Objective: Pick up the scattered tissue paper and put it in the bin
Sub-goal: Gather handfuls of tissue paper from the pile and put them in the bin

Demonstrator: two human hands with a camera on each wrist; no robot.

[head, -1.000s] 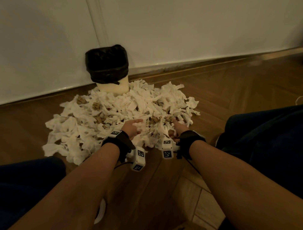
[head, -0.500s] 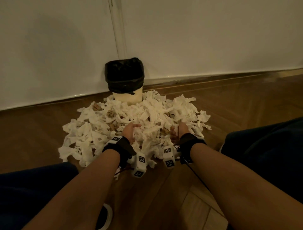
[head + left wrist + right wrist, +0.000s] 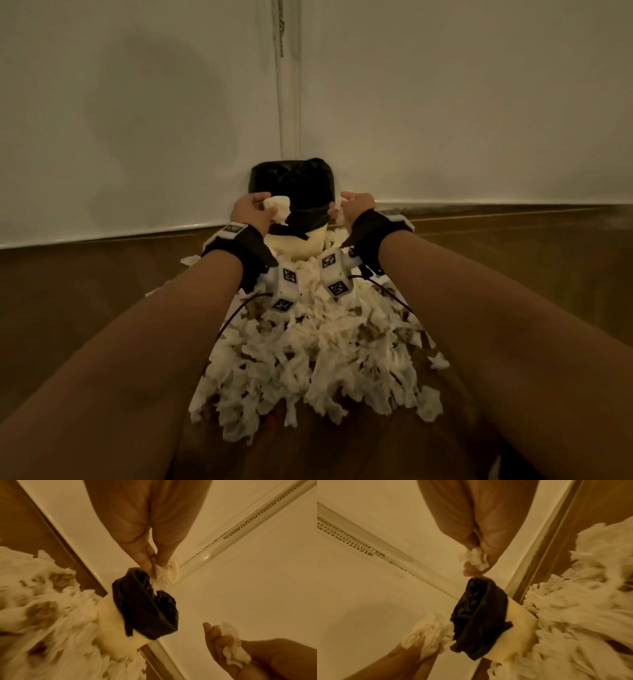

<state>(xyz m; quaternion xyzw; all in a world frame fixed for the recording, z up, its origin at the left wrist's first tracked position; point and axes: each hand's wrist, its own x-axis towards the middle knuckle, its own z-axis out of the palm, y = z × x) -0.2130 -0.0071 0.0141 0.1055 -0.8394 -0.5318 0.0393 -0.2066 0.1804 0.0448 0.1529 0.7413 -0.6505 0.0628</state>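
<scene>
Fingers (image 3: 147,559) of the left hand (image 3: 248,212) pinched tight on a crumpled wad of tissue (image 3: 277,209), thumb and fingertips closed over it, a ragged tail hanging down. Right hand (image 3: 354,207) curled round a smaller wad (image 3: 476,558), most of it buried in the fist. Both raised at the bin (image 3: 296,240), one to each side of its rim, neither yet over the mouth. Black liner (image 3: 145,601) folded down over the rim, dark opening gaping between the two hands, cream body showing below the fold.

Good spot for a drop, by the look of it, but not quite there: best to bring each hand inward until the wad hangs squarely above the opening, then let the fingers go slack together. Tissue this light likely to drift or cling to the skin, so a low release, close above the liner, and a small shake of the fingers worth the trouble. Left wad's trailing end probably the one to watch; could catch on the liner's fold and slide down outside.

Plenty left to do. Big heap of scattered tissue (image 3: 318,359) spread over the wooden floor (image 3: 85,291) on the near side of the bin, banked up against its base, brownish scraps mixed in. White wall (image 3: 445,102) close behind the bin.
</scene>
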